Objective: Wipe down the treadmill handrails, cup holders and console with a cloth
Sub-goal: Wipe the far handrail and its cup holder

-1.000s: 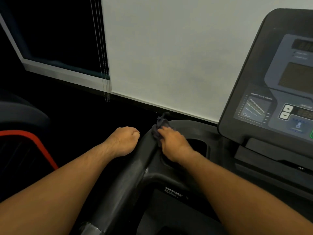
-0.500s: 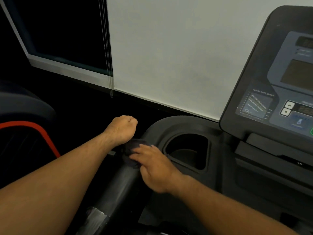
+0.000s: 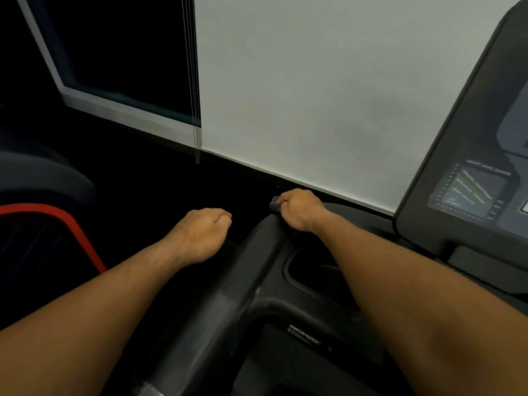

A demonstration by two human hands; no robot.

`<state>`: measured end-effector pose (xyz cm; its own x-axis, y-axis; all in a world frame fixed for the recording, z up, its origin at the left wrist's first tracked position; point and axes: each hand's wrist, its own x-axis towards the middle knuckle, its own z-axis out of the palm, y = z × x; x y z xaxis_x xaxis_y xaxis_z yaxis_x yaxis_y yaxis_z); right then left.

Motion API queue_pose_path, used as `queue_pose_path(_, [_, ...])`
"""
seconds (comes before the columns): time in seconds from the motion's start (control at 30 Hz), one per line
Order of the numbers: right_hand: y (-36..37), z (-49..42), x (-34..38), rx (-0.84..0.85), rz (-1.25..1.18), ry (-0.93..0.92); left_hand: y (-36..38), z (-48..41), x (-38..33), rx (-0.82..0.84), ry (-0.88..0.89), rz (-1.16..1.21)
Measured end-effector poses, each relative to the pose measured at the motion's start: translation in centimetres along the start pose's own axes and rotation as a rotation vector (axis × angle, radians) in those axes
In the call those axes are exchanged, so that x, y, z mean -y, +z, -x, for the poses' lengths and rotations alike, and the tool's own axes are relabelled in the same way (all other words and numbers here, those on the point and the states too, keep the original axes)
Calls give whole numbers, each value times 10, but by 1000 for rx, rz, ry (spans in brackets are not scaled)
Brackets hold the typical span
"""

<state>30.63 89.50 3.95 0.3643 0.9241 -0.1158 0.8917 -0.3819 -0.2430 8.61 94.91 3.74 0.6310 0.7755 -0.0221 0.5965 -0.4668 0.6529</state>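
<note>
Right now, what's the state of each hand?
Left hand: curled in a fist, nothing visible in it.
Right hand: grips the cloth against the handrail.

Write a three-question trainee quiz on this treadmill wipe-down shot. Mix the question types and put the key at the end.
1. True or false: the right hand grips the cloth at the far end of the handrail.
2. The left hand is: A) flat on the handrail; B) curled in a fist, holding nothing, beside the handrail; C) gripping the cloth.
3. Fill in: the right forearm passes over the ____.
Key: 1 true; 2 B; 3 cup holder.
</note>
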Motion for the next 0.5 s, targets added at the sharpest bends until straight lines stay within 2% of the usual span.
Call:
queue_pose_path(0.13, [21,30,51,7,25,-220,-12,-1,0,-82,-83,52])
queue_pose_path(0.2, [38,64,80,-55,52,-370,-16,-2,-2,-92,-107,118])
queue_pose_path(0.3, [64,126,107,-52,-157,-552,-20,2,-10,-50,-125,269])
queue_pose_path(0.4, [78,160,91,-62,-290,-500,-22,5,-27,-29,-102,313])
queue_pose_path(0.5, [66,145,51,-168,-168,-239,-18,11,-45,-2,-62,307])
